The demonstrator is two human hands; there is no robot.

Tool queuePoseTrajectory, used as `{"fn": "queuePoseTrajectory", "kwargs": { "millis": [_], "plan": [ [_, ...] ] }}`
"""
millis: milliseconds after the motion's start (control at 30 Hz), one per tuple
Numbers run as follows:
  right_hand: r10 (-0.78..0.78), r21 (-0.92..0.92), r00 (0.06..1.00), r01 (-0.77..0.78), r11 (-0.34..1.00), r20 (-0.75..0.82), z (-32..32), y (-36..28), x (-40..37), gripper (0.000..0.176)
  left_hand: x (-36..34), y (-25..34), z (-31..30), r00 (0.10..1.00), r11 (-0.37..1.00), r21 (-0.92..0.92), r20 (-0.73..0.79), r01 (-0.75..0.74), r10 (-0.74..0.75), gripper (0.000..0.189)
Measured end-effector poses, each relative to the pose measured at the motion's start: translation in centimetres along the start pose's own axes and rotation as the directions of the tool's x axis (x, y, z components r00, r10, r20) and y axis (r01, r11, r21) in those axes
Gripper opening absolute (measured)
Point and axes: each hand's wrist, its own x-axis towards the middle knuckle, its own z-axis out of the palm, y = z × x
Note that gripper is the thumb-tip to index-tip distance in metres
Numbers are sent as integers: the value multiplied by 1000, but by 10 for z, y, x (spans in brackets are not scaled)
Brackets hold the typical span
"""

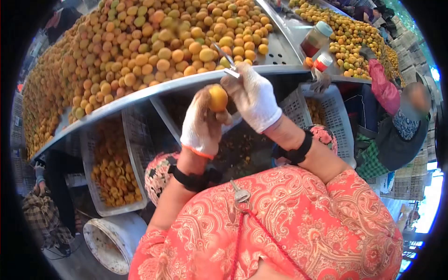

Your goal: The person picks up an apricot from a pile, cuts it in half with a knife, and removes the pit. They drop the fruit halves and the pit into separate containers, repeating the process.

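Note:
My left hand [203,119], in a soiled white work glove, is closed around a yellow-orange apricot [218,98], with the fruit facing my other hand. Just to its right, my right hand [252,93] wears a similar stained glove. Its fingers are wrapped around a small knife [226,56], whose thin metal blade points up and away toward the fruit pile; the grip is mostly hidden. Both hands are above the near edge of a metal table [140,93]. Beyond them is a large heap of apricots [140,46].
Below the table edge, a crate [140,205] at left holds cut apricots [116,179]; another crate [343,126] stands at right. A white bucket [128,233] lies tilted at lower left. A lidded jar [317,39] stands on the table divider. Co-workers sit on both sides.

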Motion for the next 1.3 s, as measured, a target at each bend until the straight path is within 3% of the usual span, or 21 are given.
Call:
{"fn": "queuePoseTrajectory", "kwargs": {
  "millis": [33,167,333,667,1300],
  "plan": [
    [43,-130,995,-32,991,85,-15,-22,0,16,0,2,4,998,997,35,3,-64,64,35],
    [11,-173,979,24,985,203,-23,-18,-22,20,-3,10,10,991,991,43,-37,-127,129,40],
    [128,-153,933,-80,985,336,-28,-25,-30,22,-2,17,7,987,985,68,-14,-162,163,44],
    [220,-339,911,-96,936,349,-30,-29,-35,28,3,13,9,971,941,238,48,-240,236,48],
    [268,-430,889,-91,898,371,-21,-16,-47,26,-2,13,16,970,904,353,59,-241,236,50]
  ]
}}
